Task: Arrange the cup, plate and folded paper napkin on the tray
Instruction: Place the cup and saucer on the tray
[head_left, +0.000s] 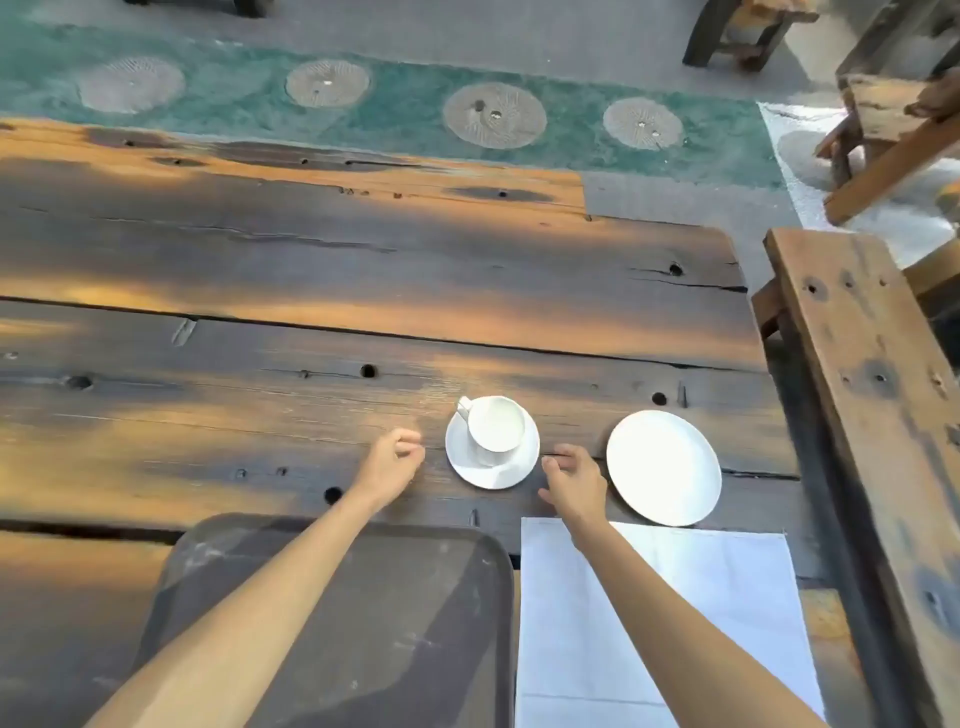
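A white cup (496, 423) stands on a white saucer (492, 470) in the middle of the wooden table, its handle pointing to the far left. My left hand (390, 462) hovers just left of the saucer with fingers loosely curled, holding nothing. My right hand (574, 480) is just right of the saucer, fingers apart, also holding nothing. A white plate (664, 467) lies to the right of my right hand. A white paper napkin (717, 613) lies flat and spread out near me on the right. The dark tray (415, 613) sits near me at the left, partly under my left forearm.
The table (311, 291) is made of rough dark planks with holes and gaps. A wooden bench (872, 415) runs along its right side. More wooden furniture (893, 130) stands at the far right on the green patterned floor.
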